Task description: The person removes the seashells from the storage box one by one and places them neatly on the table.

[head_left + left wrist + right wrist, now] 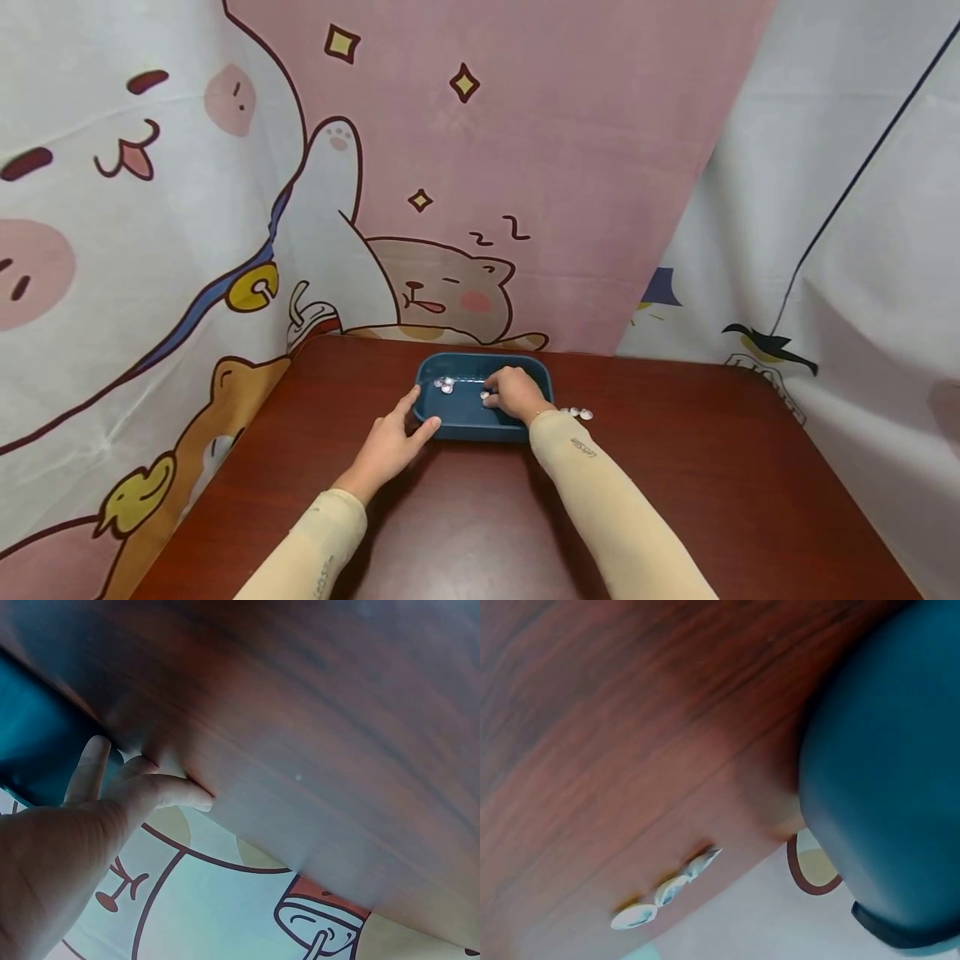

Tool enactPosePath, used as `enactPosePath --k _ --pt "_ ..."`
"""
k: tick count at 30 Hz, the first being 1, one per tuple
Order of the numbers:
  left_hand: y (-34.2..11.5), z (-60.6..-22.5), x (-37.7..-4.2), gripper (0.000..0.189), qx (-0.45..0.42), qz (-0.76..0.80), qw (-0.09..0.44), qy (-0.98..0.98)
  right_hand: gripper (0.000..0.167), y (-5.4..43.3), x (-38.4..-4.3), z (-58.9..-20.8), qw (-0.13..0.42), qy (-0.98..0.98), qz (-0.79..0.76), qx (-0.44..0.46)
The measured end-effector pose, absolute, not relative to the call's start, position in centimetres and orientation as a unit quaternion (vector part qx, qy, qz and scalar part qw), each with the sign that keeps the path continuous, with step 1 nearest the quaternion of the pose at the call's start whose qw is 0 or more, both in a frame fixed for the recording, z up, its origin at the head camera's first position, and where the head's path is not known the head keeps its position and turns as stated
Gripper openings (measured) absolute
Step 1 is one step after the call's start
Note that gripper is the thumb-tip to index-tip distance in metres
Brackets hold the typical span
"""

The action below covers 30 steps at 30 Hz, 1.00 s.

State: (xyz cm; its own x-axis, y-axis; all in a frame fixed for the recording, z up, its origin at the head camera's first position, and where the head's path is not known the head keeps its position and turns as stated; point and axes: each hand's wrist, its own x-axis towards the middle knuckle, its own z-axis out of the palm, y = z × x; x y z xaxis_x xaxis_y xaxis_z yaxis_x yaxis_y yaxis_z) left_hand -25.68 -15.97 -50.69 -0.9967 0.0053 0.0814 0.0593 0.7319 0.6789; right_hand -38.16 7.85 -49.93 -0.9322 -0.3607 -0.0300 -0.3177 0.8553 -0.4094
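A dark blue rectangular tray (457,432) stands on the table, its rounded side filling the right of the right wrist view. Inside it, toward the left, lies a small cluster of shiny pale gems (446,385). My right hand (517,393) reaches over the tray's right side, thumb and fingertips pinching a small shiny gem (484,396) low in the tray. The right wrist view does not show this hand. With fingers spread, my left hand (390,437) rests against the tray's left side and front left corner; thumb and fingers also appear in the left wrist view.
Three shiny gems (669,891) lie in a row on the table, just right of the tray. The reddish-brown wooden table (465,517) ends at a cartoon-printed cloth (570,167) hanging behind and at both sides.
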Motion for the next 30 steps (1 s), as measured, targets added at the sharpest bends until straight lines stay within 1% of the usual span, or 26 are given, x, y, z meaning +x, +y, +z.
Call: enactPosePath --k 7,15,19,26,30 --pt "-15.82 -50.54 -25.66 0.081 -0.017 -0.37 0.037 -0.928 0.031 7.72 -38.03 -49.92 0.044 0.963 -0.206 -0.166" --pt "-15.83 -50.61 -25.68 0.081 -0.021 -0.372 0.04 -0.927 0.019 7.59 -37.92 -49.81 0.012 0.965 -0.141 -0.219" --pt "-15.89 -50.66 -25.62 0.083 -0.02 -0.37 0.041 -0.928 0.014 7.58 -37.84 -49.83 -0.003 0.966 -0.125 -0.225" --pt "-15.91 -50.79 -25.53 0.083 -0.014 -0.372 0.04 -0.927 0.019 7.79 -37.7 -49.81 0.023 0.968 -0.16 -0.192" --pt "-15.86 -50.88 -25.47 0.083 -0.01 -0.373 0.037 -0.927 0.019 8.07 -37.57 -49.79 0.035 0.963 -0.187 -0.191"
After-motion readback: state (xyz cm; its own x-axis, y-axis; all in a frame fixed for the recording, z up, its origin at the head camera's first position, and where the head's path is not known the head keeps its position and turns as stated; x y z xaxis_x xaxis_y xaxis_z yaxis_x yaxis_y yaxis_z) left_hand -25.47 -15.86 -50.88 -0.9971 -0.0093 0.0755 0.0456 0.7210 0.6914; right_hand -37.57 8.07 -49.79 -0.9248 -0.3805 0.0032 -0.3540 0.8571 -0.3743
